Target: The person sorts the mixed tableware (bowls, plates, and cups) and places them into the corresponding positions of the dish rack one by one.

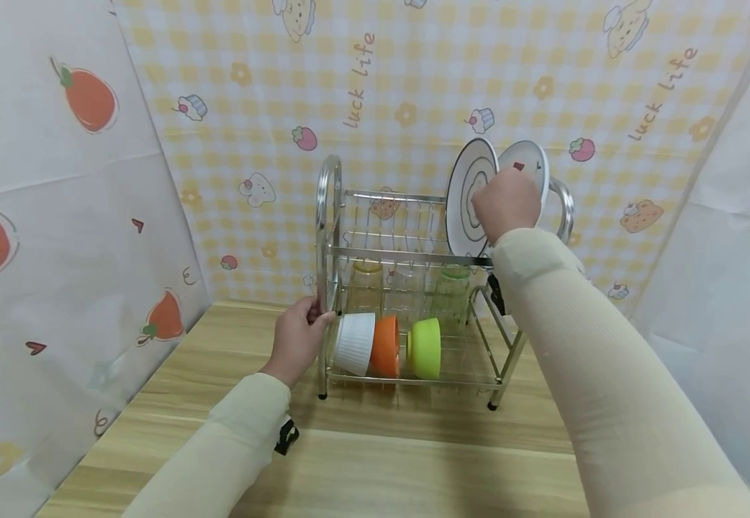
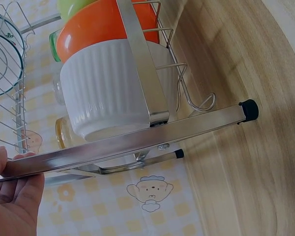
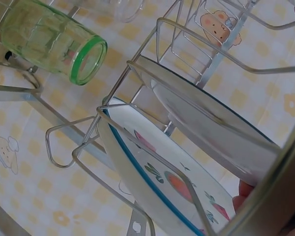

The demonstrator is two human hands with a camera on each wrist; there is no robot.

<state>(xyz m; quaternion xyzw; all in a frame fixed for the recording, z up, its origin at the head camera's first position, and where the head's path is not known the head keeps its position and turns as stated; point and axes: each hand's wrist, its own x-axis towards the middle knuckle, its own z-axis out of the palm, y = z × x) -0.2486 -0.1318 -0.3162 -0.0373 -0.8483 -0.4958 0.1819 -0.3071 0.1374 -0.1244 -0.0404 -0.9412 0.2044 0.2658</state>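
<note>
My left hand [image 1: 299, 338] grips the left upright of a silver two-tier dish rack [image 1: 407, 255]; the left wrist view shows thumb and fingers around the metal bar. At the upper tier's right end, my right hand [image 1: 509, 205] pinches a white plate with dark rings [image 1: 462, 205], which stands on edge between the wires. In the right wrist view, a fingertip [image 3: 245, 189] meets the pale back of that plate [image 3: 211, 128]. Just right of it a fruit-patterned plate [image 3: 152, 164] with a blue rim stands in the rack. My hand hides part of both plates.
A white ribbed bowl [image 1: 354, 344], an orange bowl [image 1: 385, 347] and a lime-green bowl [image 1: 425, 349] lie sideways on the lower tier. Behind them are yellow [image 1: 366, 284], clear [image 1: 407, 280] and green [image 1: 450, 291] glasses. The rack stands on a wooden table [image 1: 375, 467] before a patterned cloth.
</note>
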